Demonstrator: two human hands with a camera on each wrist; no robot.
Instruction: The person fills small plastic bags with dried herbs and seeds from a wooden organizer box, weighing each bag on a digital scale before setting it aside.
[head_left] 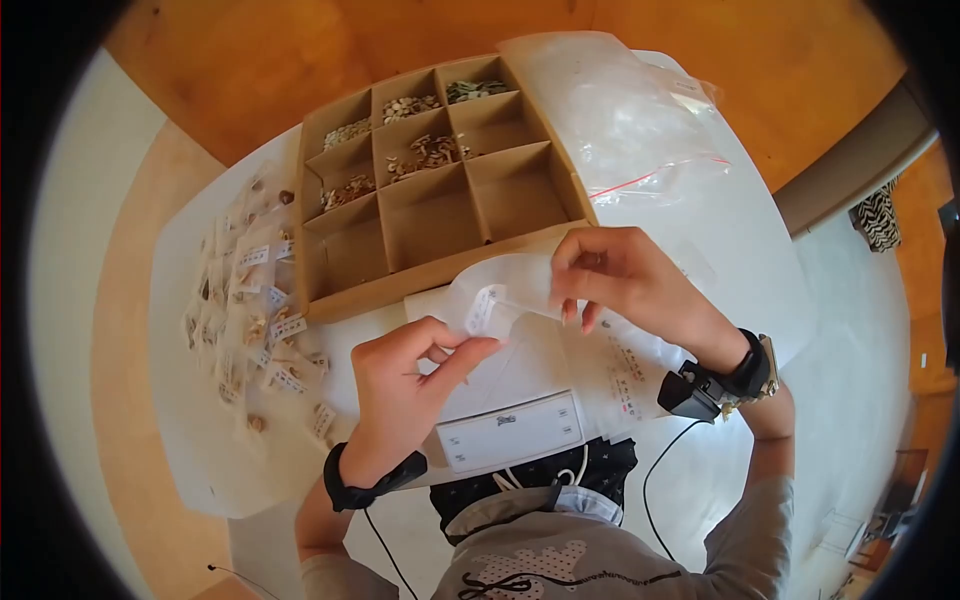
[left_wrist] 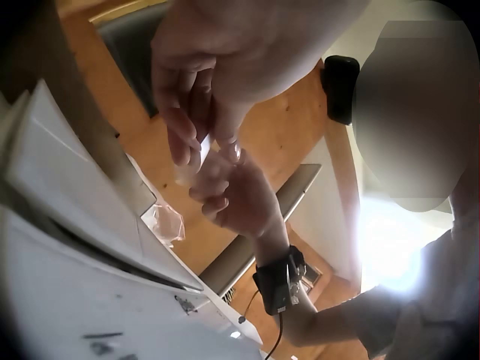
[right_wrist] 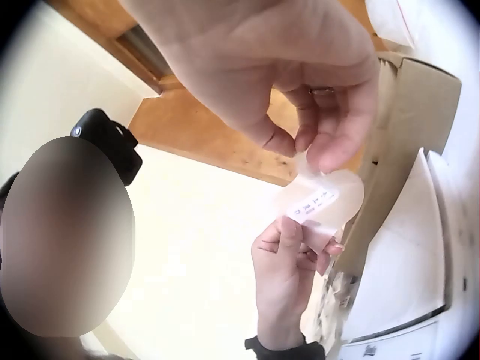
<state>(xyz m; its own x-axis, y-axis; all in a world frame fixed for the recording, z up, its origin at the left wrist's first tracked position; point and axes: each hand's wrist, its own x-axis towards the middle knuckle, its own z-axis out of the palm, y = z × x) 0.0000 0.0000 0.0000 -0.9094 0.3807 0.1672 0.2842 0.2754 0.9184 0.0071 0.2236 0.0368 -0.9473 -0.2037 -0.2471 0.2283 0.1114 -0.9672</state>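
A curled, translucent strip [head_left: 520, 275] with a white printed label [head_left: 484, 308] hangs between both hands, in front of the cardboard box. My left hand [head_left: 405, 375] pinches its lower left end between thumb and fingers. At the other end, my right hand [head_left: 625, 280] pinches the strip with thumb and fingertips. In the right wrist view the strip [right_wrist: 346, 199] bends into a rounded loop, and lines of print show on the label [right_wrist: 313, 203]. The left wrist view shows the left hand [left_wrist: 217, 75] close to the right hand [left_wrist: 244, 195].
A divided cardboard box [head_left: 430, 215] has dried pieces in several compartments. Small labelled clear bags [head_left: 245, 300] lie in a heap at left. Large clear plastic bags [head_left: 625, 110] are at back right. A white box [head_left: 510, 432] and printed clear bags [head_left: 620, 375] lie near the body.
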